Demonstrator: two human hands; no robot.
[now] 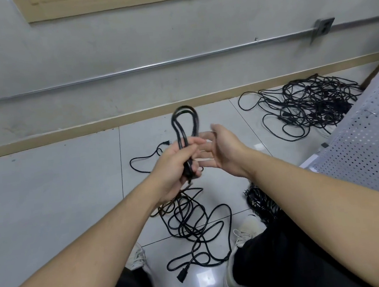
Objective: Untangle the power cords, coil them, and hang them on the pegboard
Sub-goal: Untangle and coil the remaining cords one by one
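You are mid-coiling: your left hand (pixel 174 161) grips the coil (pixel 185 125); your right hand (pixel 217 149) is spread, empty. Next, gather slack cord (pixel 191 218) from the floor.

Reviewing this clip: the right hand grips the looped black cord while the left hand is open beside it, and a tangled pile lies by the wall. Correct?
Hands are swapped. In the head view the left hand grips the looped black cord; the right hand is open beside it. The tangled pile does lie by the wall.
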